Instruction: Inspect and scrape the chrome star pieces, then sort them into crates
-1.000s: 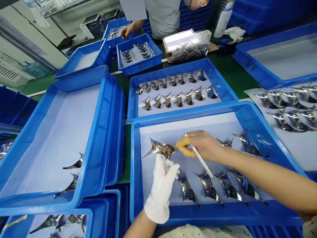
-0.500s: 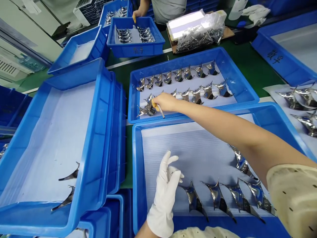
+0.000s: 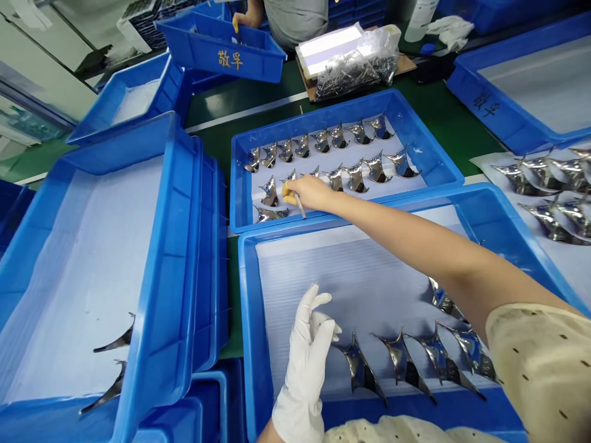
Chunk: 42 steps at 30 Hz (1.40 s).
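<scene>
My right hand (image 3: pixel 307 192) reaches into the far blue tray (image 3: pixel 429 157), which holds two rows of shiny curved metal parts (image 3: pixel 355 177). Its fingertips wear yellow cots and it grips a thin white stick (image 3: pixel 300 207). One metal part (image 3: pixel 270 213) lies just left of the hand at the tray's front. My left hand (image 3: pixel 308 347), in a white glove, hovers over the near blue tray (image 3: pixel 249 307) with fingers apart and nothing in them. Several metal parts (image 3: pixel 406 363) lie in a row to its right.
A large tilted blue tray (image 3: pixel 184 246) at the left holds two metal parts (image 3: pixel 113 341). More parts lie on a white sheet (image 3: pixel 549 197) at the right. At the back a co-worker's hand (image 3: pixel 236 22) lifts a blue tray (image 3: pixel 221 46), beside a plastic bag of parts (image 3: pixel 351 67).
My right hand carried a metal part from the near tray to the far tray and laid it down there. My left hand let go and stayed. The co-worker lifted a tray.
</scene>
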Each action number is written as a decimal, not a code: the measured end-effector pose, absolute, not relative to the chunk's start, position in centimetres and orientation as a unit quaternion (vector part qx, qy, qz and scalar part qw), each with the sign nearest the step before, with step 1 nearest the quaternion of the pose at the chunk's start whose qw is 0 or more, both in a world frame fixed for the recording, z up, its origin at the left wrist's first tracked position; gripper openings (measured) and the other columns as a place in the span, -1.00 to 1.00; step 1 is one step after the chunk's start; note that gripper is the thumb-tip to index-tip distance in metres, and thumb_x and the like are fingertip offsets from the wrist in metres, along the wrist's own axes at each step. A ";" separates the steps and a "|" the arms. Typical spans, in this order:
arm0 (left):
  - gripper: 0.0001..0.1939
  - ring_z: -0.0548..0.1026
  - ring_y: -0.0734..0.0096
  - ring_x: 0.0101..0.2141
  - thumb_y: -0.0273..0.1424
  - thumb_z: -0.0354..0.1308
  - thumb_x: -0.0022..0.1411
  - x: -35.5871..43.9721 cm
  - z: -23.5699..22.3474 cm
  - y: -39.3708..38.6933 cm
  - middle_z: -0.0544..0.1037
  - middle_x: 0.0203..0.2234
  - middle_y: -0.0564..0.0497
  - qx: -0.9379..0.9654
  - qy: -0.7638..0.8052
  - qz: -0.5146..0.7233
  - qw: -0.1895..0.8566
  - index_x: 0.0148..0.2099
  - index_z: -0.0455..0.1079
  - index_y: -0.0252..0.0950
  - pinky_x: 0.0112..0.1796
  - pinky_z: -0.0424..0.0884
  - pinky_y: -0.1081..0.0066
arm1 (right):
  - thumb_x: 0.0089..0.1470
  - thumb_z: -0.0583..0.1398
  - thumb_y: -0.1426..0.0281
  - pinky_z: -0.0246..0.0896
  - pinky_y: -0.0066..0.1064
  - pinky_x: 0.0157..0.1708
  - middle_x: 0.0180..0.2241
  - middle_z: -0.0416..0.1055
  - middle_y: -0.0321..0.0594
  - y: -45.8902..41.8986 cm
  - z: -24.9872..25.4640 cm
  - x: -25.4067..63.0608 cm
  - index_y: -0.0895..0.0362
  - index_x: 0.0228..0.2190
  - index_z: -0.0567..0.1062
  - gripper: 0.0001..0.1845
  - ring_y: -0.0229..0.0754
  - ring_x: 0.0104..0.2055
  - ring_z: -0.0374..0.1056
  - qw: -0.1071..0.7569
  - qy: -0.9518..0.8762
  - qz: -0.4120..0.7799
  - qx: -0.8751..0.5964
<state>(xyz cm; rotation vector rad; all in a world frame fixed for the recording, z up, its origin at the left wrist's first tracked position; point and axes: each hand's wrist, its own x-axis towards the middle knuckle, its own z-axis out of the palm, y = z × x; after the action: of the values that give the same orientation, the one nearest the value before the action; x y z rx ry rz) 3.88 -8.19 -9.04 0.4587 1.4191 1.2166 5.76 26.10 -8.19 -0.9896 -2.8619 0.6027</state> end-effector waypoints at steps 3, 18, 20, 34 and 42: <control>-0.30 0.53 0.47 -0.32 -0.01 0.39 0.36 3.9 -8.8 -8.1 0.58 0.18 -0.17 0.189 0.607 0.517 0.573 0.43 0.37 -0.10 -0.12 0.60 0.31 | 0.33 0.23 0.43 0.25 -0.29 -0.10 0.03 0.65 0.08 26.3 -8.3 7.0 0.22 0.04 0.60 -0.70 0.11 0.06 0.55 0.044 -0.920 0.199 -0.335; -0.37 0.54 0.45 -0.30 -0.06 0.37 0.40 4.2 -8.6 -8.4 0.60 0.17 -0.13 0.197 0.605 0.509 0.579 0.41 0.41 -0.07 -0.11 0.59 0.31 | -0.08 0.16 0.66 0.35 -0.19 0.08 -0.13 0.69 -0.16 31.2 -7.9 18.8 0.02 -0.39 0.25 -0.69 0.08 0.10 0.56 0.282 -0.777 0.320 -0.463; -0.39 0.54 0.47 -0.29 -0.05 0.36 0.42 4.2 -8.3 -8.4 0.58 0.19 -0.12 0.196 0.604 0.507 0.583 0.41 0.40 -0.06 -0.12 0.59 0.34 | -0.13 0.18 0.66 0.38 -0.19 0.03 -0.16 0.68 -0.13 31.3 -8.2 20.0 0.04 -0.42 0.29 -0.70 0.10 0.06 0.58 0.258 -0.777 0.348 -0.456; -0.37 0.55 0.54 -0.34 -0.07 0.43 0.36 4.5 -7.0 -7.9 0.60 0.18 -0.15 0.222 0.591 0.568 0.528 0.36 0.46 -0.15 -0.19 0.57 0.42 | 0.15 0.41 0.36 0.47 -0.27 -0.07 -0.23 0.64 -0.23 23.2 -7.3 27.5 0.03 -0.30 0.35 -0.69 -0.14 -0.15 0.58 0.398 -0.699 0.400 -0.439; -0.47 0.49 0.55 -0.42 0.00 0.46 0.30 2.7 -7.4 -7.6 0.64 0.05 -0.09 0.256 0.534 0.681 0.431 0.21 0.57 -0.10 -0.32 0.50 0.46 | 0.20 0.41 0.31 0.32 -0.31 -0.13 -0.05 0.66 -0.20 5.1 -8.4 25.1 0.04 -0.07 0.53 -0.72 -0.07 -0.09 0.58 -0.039 -0.882 0.399 -0.247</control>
<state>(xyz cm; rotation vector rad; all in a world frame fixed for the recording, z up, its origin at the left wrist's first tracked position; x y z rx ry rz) 2.67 -7.63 -7.41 0.6386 1.3308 1.6991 25.13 5.12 -8.36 -0.7951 -2.8426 1.2872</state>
